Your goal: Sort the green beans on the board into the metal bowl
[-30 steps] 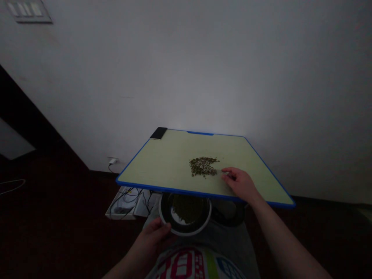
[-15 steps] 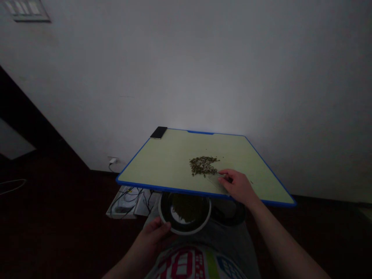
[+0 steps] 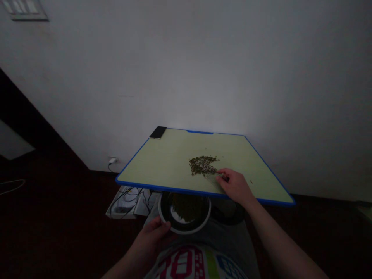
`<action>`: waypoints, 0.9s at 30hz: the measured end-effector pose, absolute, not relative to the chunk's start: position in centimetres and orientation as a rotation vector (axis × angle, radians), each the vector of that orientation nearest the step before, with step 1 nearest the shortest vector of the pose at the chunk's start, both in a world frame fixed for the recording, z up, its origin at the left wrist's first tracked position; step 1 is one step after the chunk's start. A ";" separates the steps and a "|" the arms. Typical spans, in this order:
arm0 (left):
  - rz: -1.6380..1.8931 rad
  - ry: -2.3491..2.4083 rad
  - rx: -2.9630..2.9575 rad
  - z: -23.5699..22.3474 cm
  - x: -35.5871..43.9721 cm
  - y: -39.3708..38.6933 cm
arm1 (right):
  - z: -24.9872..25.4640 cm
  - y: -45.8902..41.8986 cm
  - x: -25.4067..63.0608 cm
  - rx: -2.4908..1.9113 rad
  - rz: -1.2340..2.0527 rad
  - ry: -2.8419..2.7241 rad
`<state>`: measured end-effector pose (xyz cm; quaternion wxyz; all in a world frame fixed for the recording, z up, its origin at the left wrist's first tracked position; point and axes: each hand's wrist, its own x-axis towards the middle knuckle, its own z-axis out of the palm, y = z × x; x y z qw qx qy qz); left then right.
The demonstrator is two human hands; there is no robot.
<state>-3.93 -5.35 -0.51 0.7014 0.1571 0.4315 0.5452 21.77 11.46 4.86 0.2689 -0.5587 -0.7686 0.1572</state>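
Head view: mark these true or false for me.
The left hand holds the rim of the white-rimmed bowl. True.
The bowl rests on top of the blue-edged board. False: it is held below the board's near edge.
A pile of dried green flakes lies on the board. True.
The right hand is at the board's far edge. False: it is near the near edge, beside the pile.
A black phone lies at the board's near right corner. False: it lies at the far left corner.

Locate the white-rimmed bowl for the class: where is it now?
In the head view, the white-rimmed bowl sits at lower centre, just below the near edge of the blue-edged board, with the left hand holding its rim.
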 end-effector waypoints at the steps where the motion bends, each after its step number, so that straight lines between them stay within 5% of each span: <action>1: 1.214 0.962 0.351 -0.5 -3.9 -5.4 | 4.9 11.5 21.7 -1.504 0.423 -2.075; 27: 1.216 1.012 0.330 -1.1 -4.1 -5.4 | 4.8 12.7 21.8 -1.540 0.378 -2.087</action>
